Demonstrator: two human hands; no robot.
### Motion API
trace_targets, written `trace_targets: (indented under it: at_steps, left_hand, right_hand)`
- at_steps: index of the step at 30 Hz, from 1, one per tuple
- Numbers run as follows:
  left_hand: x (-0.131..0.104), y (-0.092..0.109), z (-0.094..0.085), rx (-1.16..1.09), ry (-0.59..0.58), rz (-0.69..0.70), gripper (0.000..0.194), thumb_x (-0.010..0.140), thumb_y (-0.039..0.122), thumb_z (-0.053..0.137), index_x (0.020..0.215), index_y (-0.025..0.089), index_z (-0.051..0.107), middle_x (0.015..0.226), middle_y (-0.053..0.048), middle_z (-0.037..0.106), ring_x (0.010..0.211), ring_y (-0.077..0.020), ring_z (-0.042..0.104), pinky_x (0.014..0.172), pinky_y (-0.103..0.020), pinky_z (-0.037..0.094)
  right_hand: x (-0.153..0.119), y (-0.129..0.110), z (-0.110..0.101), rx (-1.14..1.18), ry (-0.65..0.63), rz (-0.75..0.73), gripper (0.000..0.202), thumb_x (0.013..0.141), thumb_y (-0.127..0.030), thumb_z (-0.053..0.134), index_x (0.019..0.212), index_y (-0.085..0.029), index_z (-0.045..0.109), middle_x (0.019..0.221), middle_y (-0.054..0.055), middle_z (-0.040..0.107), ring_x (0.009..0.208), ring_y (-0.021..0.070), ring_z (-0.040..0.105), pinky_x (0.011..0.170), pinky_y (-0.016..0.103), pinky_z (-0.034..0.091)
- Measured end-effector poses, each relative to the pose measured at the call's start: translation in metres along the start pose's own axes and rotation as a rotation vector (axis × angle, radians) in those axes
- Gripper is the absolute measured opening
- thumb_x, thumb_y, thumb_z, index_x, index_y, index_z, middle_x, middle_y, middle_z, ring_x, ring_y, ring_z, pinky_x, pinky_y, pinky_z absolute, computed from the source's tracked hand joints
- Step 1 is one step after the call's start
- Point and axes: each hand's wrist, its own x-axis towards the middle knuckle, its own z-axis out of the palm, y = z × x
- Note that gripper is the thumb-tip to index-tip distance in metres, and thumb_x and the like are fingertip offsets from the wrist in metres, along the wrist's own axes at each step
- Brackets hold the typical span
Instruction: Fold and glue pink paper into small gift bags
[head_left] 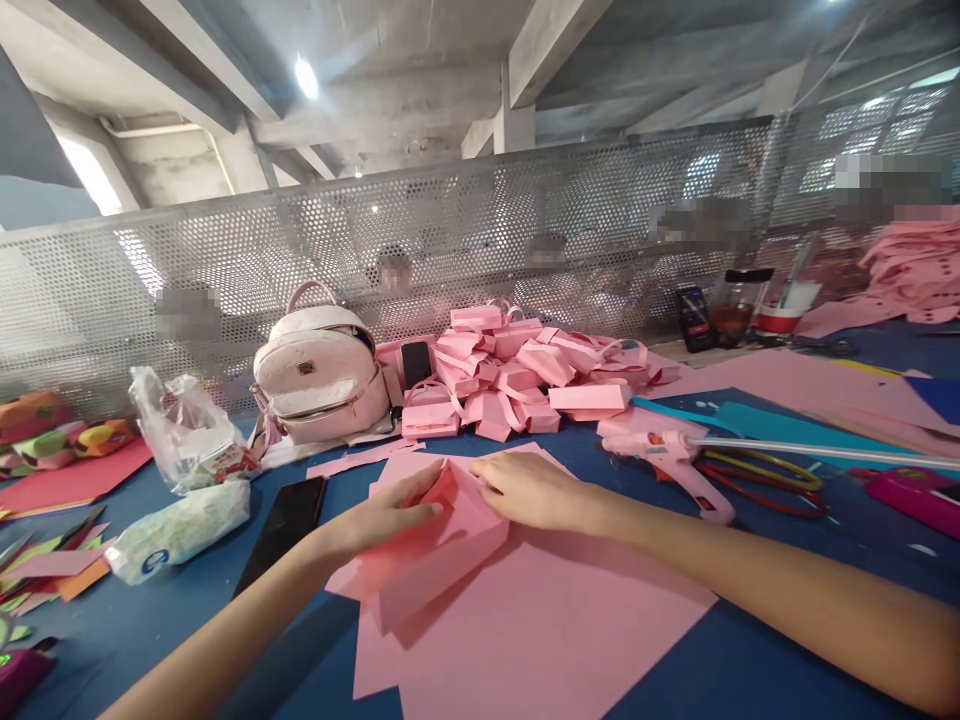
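Observation:
Between my hands is a partly folded pink paper box (450, 560), its inside showing and its near wall facing me. My left hand (394, 510) grips its left far edge, fingers bent over the paper. My right hand (529, 488) closes on the far right corner, with the fingertips curled against the fold. Beneath the box lie large flat pink sheets (547, 620) spread on the blue table. Past my hands rises a heap of folded pink paper boxes with handles (517, 370). A pink glue gun (675, 455) lies to the right of my right hand.
A white backpack (319, 375) stands behind, near a perforated metal screen (465, 215). On the left are a black phone (283, 525), a tissue pack (180, 530) and a plastic bag (187, 430). Blue-green paper (787, 430) and a magenta tool (915, 500) lie right.

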Motion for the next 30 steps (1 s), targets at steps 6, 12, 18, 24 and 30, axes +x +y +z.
trace_targets:
  at_steps: [6,12,18,24,30]
  left_hand:
    - [-0.002,0.007,0.008,-0.010,-0.059,0.028,0.076,0.087,0.030,0.061,0.156,0.022,0.032,0.164,-0.002,0.028,0.151,-0.0297,0.026,0.124,-0.045,0.019]
    - [-0.001,0.005,0.011,-0.034,-0.010,0.046,0.075,0.080,0.023,0.066,0.152,0.024,0.042,0.160,-0.004,0.038,0.147,-0.0317,0.034,0.122,-0.046,0.026]
    - [-0.001,-0.001,-0.006,-0.083,0.235,0.044,0.063,0.076,0.037,0.078,0.136,0.025,0.062,0.152,-0.009,0.050,0.146,-0.0358,0.036,0.123,-0.050,0.019]
    - [0.003,0.006,-0.051,-0.280,0.565,0.123,0.072,0.088,0.066,0.056,0.143,0.020,0.050,0.148,-0.015,0.054,0.137,-0.0351,0.049,0.116,-0.051,0.033]
    - [0.007,0.007,-0.058,-0.457,0.627,0.130,0.088,0.091,0.076,0.036,0.157,0.019,0.021,0.161,-0.019,0.033,0.144,-0.0325,0.040,0.110,-0.047,0.043]
  right_hand:
    - [0.003,0.000,0.005,0.035,0.003,-0.008,0.028,0.097,-0.013,0.043,0.080,-0.017,0.066,0.086,0.008,0.075,0.074,0.0207,0.068,0.059,0.027,0.033]
    - [0.002,-0.004,0.005,0.066,0.010,-0.024,0.029,0.098,-0.014,0.043,0.082,-0.016,0.066,0.092,0.010,0.076,0.083,0.0231,0.070,0.064,0.027,0.037]
    - [0.001,0.001,-0.005,0.155,0.054,0.063,0.022,0.093,-0.009,0.045,0.090,-0.016,0.066,0.093,0.012,0.074,0.085,0.0253,0.069,0.064,0.027,0.036]
    - [0.011,0.017,-0.004,0.513,0.161,0.175,0.032,0.094,-0.013,0.044,0.125,-0.017,0.050,0.079,0.004,0.068,0.072,0.0206,0.068,0.059,0.025,0.037]
    - [0.025,0.014,0.023,1.111,0.093,0.221,0.029,0.093,-0.026,0.043,0.120,-0.016,0.048,0.075,0.001,0.066,0.058,0.0140,0.068,0.047,0.020,0.039]
